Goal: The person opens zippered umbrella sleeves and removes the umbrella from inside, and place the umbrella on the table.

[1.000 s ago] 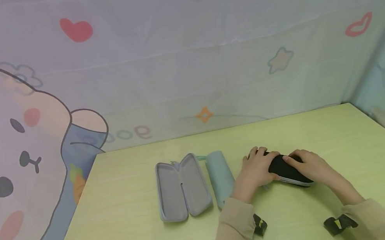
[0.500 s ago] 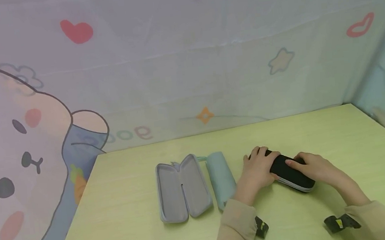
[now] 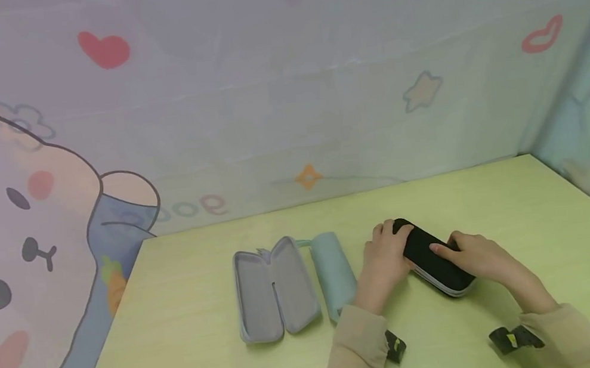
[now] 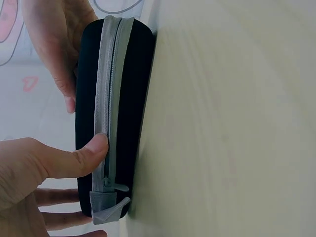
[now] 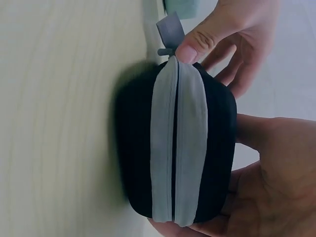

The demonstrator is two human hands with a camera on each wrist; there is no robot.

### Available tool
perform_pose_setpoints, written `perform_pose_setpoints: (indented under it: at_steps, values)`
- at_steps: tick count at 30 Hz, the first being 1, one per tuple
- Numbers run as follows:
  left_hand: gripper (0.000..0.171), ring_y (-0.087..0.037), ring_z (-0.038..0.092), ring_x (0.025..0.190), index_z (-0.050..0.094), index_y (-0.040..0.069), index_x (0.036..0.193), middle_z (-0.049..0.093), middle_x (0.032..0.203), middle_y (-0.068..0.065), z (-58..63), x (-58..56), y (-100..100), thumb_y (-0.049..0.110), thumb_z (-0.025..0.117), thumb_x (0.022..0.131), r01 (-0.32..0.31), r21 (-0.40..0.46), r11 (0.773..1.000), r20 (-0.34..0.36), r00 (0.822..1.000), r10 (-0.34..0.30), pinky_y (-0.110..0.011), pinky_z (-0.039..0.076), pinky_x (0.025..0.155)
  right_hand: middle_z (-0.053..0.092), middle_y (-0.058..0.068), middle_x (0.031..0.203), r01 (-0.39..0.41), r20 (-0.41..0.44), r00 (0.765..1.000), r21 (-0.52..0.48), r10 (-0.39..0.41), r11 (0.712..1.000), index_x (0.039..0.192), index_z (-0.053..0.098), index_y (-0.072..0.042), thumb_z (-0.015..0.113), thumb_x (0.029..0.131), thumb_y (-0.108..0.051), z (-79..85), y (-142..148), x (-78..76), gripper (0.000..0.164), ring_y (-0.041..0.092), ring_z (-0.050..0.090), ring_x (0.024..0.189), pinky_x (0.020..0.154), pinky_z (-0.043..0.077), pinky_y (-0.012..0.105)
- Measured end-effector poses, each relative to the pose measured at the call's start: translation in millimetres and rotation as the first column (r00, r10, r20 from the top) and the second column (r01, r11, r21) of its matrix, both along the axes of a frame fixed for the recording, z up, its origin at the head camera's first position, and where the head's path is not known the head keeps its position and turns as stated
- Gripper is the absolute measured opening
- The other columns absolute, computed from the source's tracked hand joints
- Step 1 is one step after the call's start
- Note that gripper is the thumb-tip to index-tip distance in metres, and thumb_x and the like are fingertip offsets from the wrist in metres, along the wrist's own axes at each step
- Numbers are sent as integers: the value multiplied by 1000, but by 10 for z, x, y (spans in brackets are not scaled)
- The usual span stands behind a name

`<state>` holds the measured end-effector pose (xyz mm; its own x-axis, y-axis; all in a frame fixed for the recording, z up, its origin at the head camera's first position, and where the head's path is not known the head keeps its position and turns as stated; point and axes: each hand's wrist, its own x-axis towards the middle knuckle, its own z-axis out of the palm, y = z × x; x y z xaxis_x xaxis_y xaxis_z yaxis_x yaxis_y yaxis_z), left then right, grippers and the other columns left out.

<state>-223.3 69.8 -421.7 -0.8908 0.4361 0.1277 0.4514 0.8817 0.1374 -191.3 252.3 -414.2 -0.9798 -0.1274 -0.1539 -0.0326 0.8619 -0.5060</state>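
A black zip case (image 3: pixel 437 262) with a grey zipper lies slantwise on the table at the right. My left hand (image 3: pixel 384 258) grips its far left end; in the left wrist view, the thumb presses on the zipper (image 4: pixel 111 98) just above the zip pull. My right hand (image 3: pixel 481 255) holds the near right end, thumb on top and other fingers around the far side. In the right wrist view a grey fabric tab (image 5: pixel 170 30) sticks out beside the left thumb. The zipper looks closed along the length seen. Some fingertips are hidden behind the case.
Left of the hands, a pale grey hard case (image 3: pixel 276 291) lies unfolded, lining up. Beside it is a light teal rolled pouch (image 3: pixel 333 270), partly covered by the left forearm. A printed cloth (image 3: pixel 265 109) hangs behind the table (image 3: pixel 179 316).
The black case has swung so its near end points more towards me, both hands staying on it. The left hand has turned with it. The grey case and teal pouch stay put.
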Motion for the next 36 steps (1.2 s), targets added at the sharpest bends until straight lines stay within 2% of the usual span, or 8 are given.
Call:
perform_pose_setpoints:
  at_steps: [3, 8, 14, 17, 30, 36]
  values:
    - [67, -20, 50, 126, 47, 34, 139, 46, 143, 0, 2, -19, 0, 38, 77, 79, -35, 31, 999, 25, 999, 34, -32, 52, 84, 57, 5, 73, 5, -3, 1000, 22, -5, 1000, 96, 55, 3, 43, 98, -54, 13, -11, 5, 58, 17, 51, 62, 55, 38, 29]
    - [69, -19, 60, 110, 48, 31, 139, 50, 137, -3, 8, -33, 0, 32, 80, 78, -75, 78, 994, 58, 996, 71, -28, 53, 71, 51, 5, 69, 6, 5, 1000, 45, -7, 999, 90, 54, 0, 42, 97, -56, 28, -18, 19, 58, 18, 48, 61, 55, 35, 29]
    - [69, -18, 62, 98, 48, 30, 139, 60, 118, -4, 19, -36, -16, 31, 80, 77, -92, 99, 991, 55, 995, 87, -26, 52, 67, 54, 5, 71, 16, 14, 1000, 51, -17, 999, 89, 57, 1, 43, 96, -57, 39, -25, 23, 60, 18, 49, 62, 55, 35, 29]
    - [68, -17, 62, 97, 50, 29, 138, 61, 113, -3, 23, -40, -28, 33, 80, 77, -98, 96, 991, 42, 995, 94, -27, 52, 68, 54, 5, 70, 19, 10, 1000, 55, -20, 998, 88, 58, 1, 44, 95, -58, 37, -30, 13, 62, 17, 48, 62, 55, 35, 29]
    - [64, -18, 63, 97, 53, 26, 136, 62, 116, -4, -2, -49, -19, 30, 80, 78, -91, 102, 991, 53, 995, 86, -27, 53, 69, 49, 2, 63, 26, 1, 1000, 59, -26, 998, 79, 58, -2, 47, 95, -54, 34, -50, 31, 56, 16, 47, 57, 53, 35, 28]
    - [60, -18, 62, 101, 53, 27, 135, 60, 121, -3, 22, -23, 8, 27, 77, 80, -82, 44, 996, 40, 996, 80, -28, 53, 70, 49, 2, 63, 30, -21, 999, 60, -29, 998, 75, 59, -3, 48, 96, -52, 53, -35, 38, 54, 16, 47, 57, 53, 35, 28]
